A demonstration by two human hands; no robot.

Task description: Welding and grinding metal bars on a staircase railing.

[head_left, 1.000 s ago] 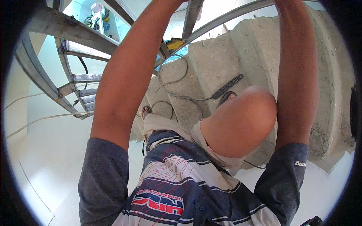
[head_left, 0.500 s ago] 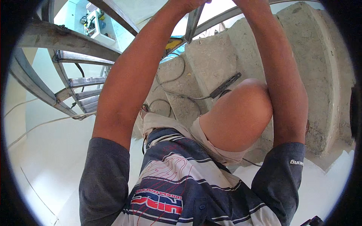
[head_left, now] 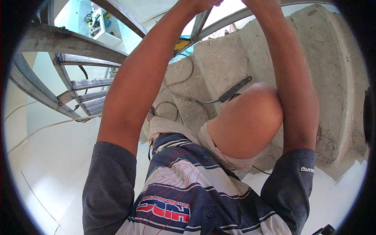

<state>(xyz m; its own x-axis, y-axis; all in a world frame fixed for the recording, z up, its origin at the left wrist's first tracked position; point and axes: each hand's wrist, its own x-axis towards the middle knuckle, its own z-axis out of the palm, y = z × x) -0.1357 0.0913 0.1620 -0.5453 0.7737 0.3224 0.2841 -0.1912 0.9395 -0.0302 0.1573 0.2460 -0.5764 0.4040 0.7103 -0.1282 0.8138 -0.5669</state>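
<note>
Both my arms reach up past the top edge of the view. Only the lower part of my left hand [head_left: 201, 4] shows there, beside a metal railing bar [head_left: 200, 24]. Its fingers are mostly cut off, with a small dark bluish bit at its edge that I cannot make out. My right forearm [head_left: 288, 66] runs up on the other side of the bar, and its hand lies beyond the frame. Below them, on the concrete steps [head_left: 219, 55], rests a long black slotted object [head_left: 235, 89] joined to a dark cable [head_left: 192, 98]. My bent knee [head_left: 254, 109] is beside it.
A welded metal railing [head_left: 74, 45] with several bars curves along the left. A pale cable [head_left: 51, 127] hangs by it. Far below stands a white open box [head_left: 106, 33] with tools. Something yellow [head_left: 181, 45] lies behind the railing near the steps.
My left forearm has shifted slightly to the right, and the view has moved a little. The black object and cable lie as before.
</note>
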